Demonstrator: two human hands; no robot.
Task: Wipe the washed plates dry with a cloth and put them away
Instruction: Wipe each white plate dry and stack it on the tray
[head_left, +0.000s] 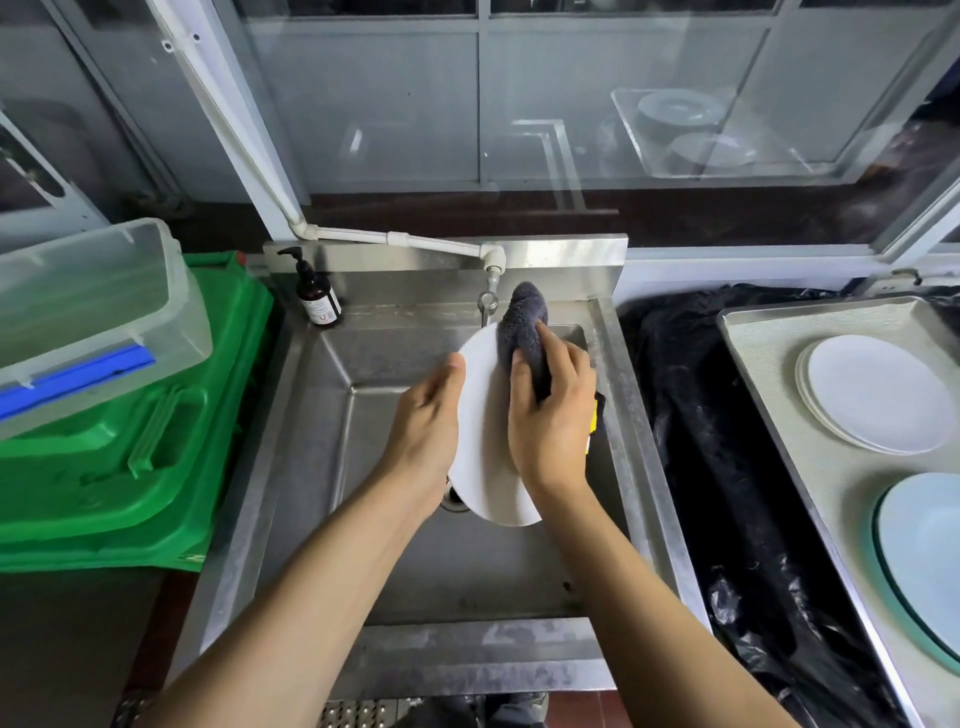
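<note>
Left hand (428, 415) holds plate (483, 441) edge, seemingly above sink (332, 415).

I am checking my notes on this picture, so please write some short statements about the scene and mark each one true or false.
1. The left hand holds the white plate on edge over the sink. True.
2. The right hand presses a yellow sponge on the plate. False: it presses a dark grey cloth.
3. A stack of white plates lies on the metal tray at the right. True.
4. The pump bottle stands at the sink's right rear corner. False: it stands at the left rear corner.
5. The clear plastic box rests on the green crate. True.
</note>
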